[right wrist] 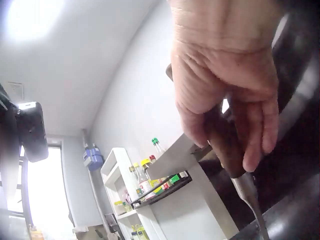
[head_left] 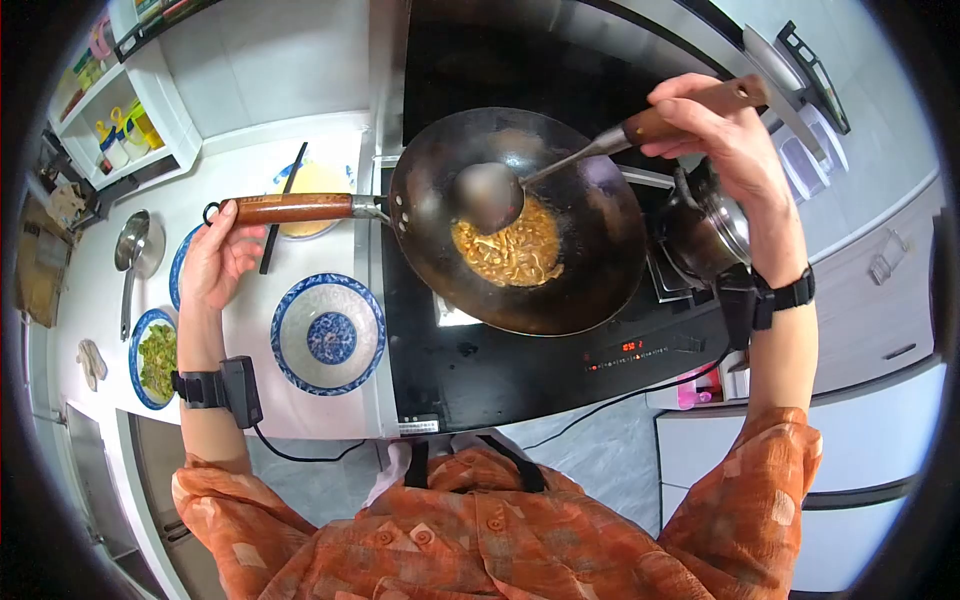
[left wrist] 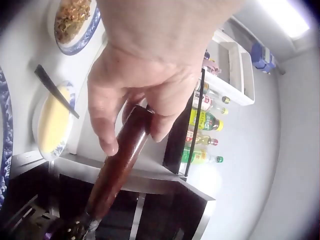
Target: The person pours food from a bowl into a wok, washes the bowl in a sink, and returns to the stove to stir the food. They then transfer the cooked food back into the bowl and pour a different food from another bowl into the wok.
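A dark wok (head_left: 590, 215) holding brown noodles (head_left: 510, 250) sits on the black cooktop (head_left: 480, 370). My left hand (head_left: 215, 262) cradles the wok's wooden handle (head_left: 290, 208) from below, with the fingers curled under it (left wrist: 117, 165). My right hand (head_left: 715, 125) grips the wooden handle of a metal ladle (head_left: 487, 195), whose bowl hangs over the noodles inside the wok. In the right wrist view the fingers (right wrist: 250, 135) wrap the ladle handle (right wrist: 227, 147).
On the white counter left of the cooktop sit an empty blue-and-white bowl (head_left: 328, 335), a plate of greens (head_left: 155, 358), a yellow-filled dish with chopsticks (head_left: 305, 190) and a steel ladle (head_left: 133, 250). A steel pot (head_left: 715, 230) stands right of the wok. A shelf holds bottles (left wrist: 205, 135).
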### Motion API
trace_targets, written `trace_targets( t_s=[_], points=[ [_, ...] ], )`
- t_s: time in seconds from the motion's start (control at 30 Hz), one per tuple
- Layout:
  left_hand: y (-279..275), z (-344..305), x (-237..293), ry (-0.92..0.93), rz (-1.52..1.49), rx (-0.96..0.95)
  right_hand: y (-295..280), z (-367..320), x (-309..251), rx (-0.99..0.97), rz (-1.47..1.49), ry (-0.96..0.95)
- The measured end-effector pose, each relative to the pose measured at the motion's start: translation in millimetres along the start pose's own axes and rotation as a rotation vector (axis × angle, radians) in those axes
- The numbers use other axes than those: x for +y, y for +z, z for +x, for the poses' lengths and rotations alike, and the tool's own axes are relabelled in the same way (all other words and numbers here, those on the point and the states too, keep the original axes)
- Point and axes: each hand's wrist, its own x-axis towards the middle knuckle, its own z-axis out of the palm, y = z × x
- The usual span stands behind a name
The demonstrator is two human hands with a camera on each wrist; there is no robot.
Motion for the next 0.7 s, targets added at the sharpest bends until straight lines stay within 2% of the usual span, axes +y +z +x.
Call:
trace_targets(
  t_s=[0.17,0.3,0.5,0.57,0.6,0.7],
  points=[
    [6.1,0.0,2.0,0.048,-0.036,-0.007,2.4,-3.6,-4.2,-0.048,0.096,-0.053],
    [8.5,0.3,1.7,0.105,-0.111,0.028,7.1,-1.8,-2.3,-0.095,-0.028,-0.085],
    [5.4,11.4,-1.0,0.115,-0.165,0.038,-7.6,-12.0,-19.8,-0.184,-0.055,-0.167],
    [4.6,16.8,-3.2,0.122,-0.175,0.048,-7.1,-16.4,-24.7,-0.252,-0.255,-0.300],
    [3.8,20.0,-4.2,0.130,-0.183,0.061,-4.1,-15.9,-24.3,-0.281,-0.204,-0.234],
    [-1.8,28.5,-7.3,0.142,-0.197,0.020,1.0,-16.0,-18.0,-0.250,-0.260,-0.239]
  ],
)
